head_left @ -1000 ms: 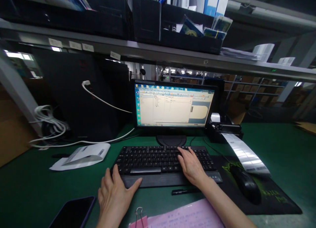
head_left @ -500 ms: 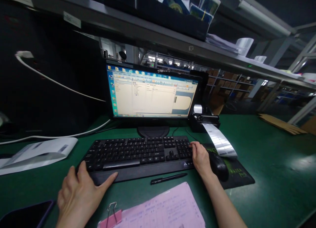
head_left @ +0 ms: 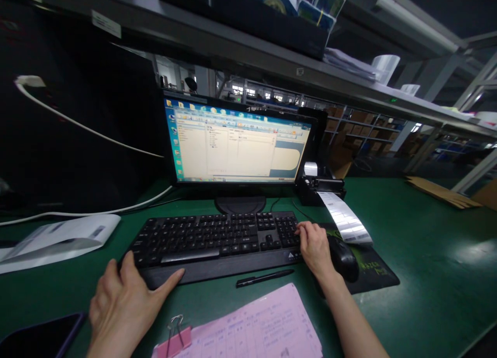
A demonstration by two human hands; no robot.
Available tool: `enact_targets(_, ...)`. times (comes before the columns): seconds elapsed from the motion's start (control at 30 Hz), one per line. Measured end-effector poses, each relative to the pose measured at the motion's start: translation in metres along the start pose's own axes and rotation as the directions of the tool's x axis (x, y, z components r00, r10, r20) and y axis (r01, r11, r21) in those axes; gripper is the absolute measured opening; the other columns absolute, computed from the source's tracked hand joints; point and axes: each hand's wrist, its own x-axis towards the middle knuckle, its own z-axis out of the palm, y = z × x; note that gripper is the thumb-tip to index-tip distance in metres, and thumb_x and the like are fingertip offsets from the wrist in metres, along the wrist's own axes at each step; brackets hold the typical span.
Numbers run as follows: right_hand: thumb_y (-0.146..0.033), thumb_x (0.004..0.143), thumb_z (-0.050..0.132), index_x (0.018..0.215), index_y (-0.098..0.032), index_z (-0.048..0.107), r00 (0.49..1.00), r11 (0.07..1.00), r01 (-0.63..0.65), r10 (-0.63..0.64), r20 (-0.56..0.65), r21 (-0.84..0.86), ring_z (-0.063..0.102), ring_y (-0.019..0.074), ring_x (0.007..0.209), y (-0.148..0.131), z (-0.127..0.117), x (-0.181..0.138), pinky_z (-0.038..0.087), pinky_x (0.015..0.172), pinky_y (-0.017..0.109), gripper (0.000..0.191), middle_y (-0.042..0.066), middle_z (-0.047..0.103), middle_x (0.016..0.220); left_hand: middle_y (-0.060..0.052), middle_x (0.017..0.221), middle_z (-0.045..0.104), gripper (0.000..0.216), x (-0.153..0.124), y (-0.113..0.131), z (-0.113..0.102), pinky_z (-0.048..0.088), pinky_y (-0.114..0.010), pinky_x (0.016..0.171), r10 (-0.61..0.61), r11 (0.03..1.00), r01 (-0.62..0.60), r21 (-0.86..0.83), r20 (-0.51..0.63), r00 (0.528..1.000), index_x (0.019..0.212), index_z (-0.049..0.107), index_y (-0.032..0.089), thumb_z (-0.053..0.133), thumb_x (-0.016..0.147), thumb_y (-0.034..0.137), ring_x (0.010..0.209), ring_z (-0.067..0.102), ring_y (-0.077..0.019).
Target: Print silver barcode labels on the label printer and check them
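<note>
A black keyboard [head_left: 217, 239] lies on the green tabletop in front of a lit monitor [head_left: 240, 146]. At its front left corner rests my left hand [head_left: 124, 301], open, with the thumb stretched along the front edge and the other fingers spread. My right hand [head_left: 315, 247] is over the number pad at the keyboard's right end, fingers bent down to the keys and nothing held. Just to the right of that hand sits a black mouse [head_left: 344, 259] on a dark mouse pad [head_left: 378, 272]. The screen shows program windows and a pale rounded shape.
Pink written sheets [head_left: 252, 327] with a pink binder clip [head_left: 176, 340] lie in front, below a black pen [head_left: 264, 278]. A label printer [head_left: 326, 187] feeds out a label strip [head_left: 345, 218]. A phone [head_left: 41, 337] and white paper [head_left: 66, 239] are at left. A shelf [head_left: 233, 47] crosses above.
The small dark mark inside the pale shape on the screen is gone. My hands stay in nearly the same places; the view has shifted slightly.
</note>
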Motion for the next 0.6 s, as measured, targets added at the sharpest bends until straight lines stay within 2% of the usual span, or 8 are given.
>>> enact_targets(0.17,-0.022,0.094,0.032,0.094,-0.019,0.056,0.998,0.998,0.044,-0.045,0.031,0.043,0.057,0.0202,0.084,-0.010,-0.002,0.000,0.036,0.077,0.034,0.024,0.006,0.066,0.086,-0.028,0.138,0.031,0.089,-0.001,-0.002,0.002,0.041,-0.056,0.096,-0.001,1.000,0.001,-0.024,-0.020,1.000,0.138,0.021,0.007,0.052,0.075,0.062,0.122,0.040,-0.0467)
enact_targets(0.33,-0.020,0.094,0.035,0.089,-0.022,0.058,0.989,0.989,0.116,-0.124,0.083,0.097,0.057,0.0174,0.084,-0.024,-0.001,0.000,0.038,0.078,0.031,0.024,0.004,0.066,0.089,-0.030,0.136,0.032,0.092,0.001,-0.002,0.002,0.040,-0.055,0.096,-0.013,1.000,0.013,-0.015,0.019,1.000,0.137,0.022,0.005,0.053,0.074,0.063,0.121,0.041,-0.0466)
enact_targets(0.47,-0.017,0.092,0.037,0.090,-0.020,0.057,0.992,0.989,0.100,-0.107,0.064,0.110,0.057,0.0171,0.081,-0.026,-0.003,-0.001,0.037,0.077,0.031,0.021,0.003,0.065,0.084,-0.029,0.136,0.033,0.092,0.001,-0.001,0.001,0.039,-0.052,0.098,-0.028,1.000,0.028,0.013,0.016,0.999,0.138,0.020,0.005,0.057,0.074,0.059,0.123,0.041,-0.0440)
enact_targets(0.6,-0.016,0.090,0.040,0.087,-0.019,0.056,0.995,0.990,0.085,-0.091,0.050,0.110,0.055,0.0176,0.077,-0.022,-0.007,-0.004,0.035,0.076,0.032,0.017,0.002,0.063,0.077,-0.030,0.136,0.031,0.093,0.001,-0.003,0.002,0.038,-0.052,0.098,-0.013,1.000,0.012,0.024,0.030,0.999,0.139,0.019,0.004,0.053,0.074,0.062,0.123,0.039,-0.0444)
